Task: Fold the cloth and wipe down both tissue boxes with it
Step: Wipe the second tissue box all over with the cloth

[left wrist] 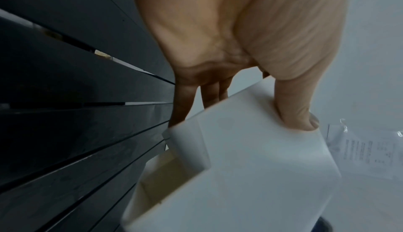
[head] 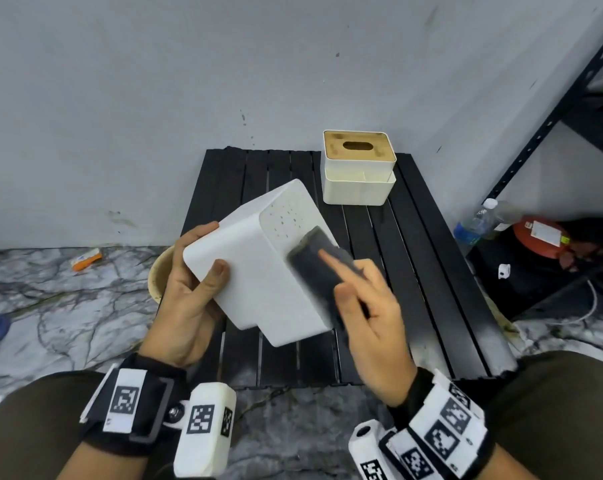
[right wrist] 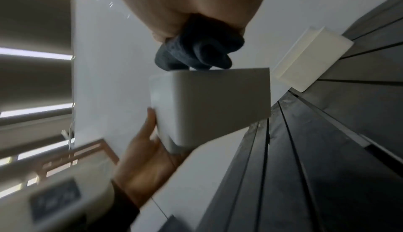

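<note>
Judging by the easy one-handed hold, light and rigid, the white plastic tissue box (head: 258, 271): smooth, hard walls, likely slippery under a sliding wipe, best gripped across a corner where thumb and fingers can oppose each other. Held tilted in the air above the black slatted table (head: 414, 289), speckled face turned up. Clamped at its near-left corner by the left hand (head: 185, 299), thumb on one face and fingers curled round behind. Soft and limp by contrast, the dark grey folded cloth (head: 314, 258): bunched into a thick pad, pressed flat onto the speckled face, blurred in the head view. Pinched by the right hand (head: 369, 306), forefinger stretched along the top of the pad, other fingers curled around its trailing end. Standing upright well apart at the table's far edge, a second white tissue box with a bamboo slotted lid (head: 359, 168); no telling whether wiped yet. Beyond the table, a grey wall (head: 189, 81) and a marbled floor (head: 50, 306).
</note>
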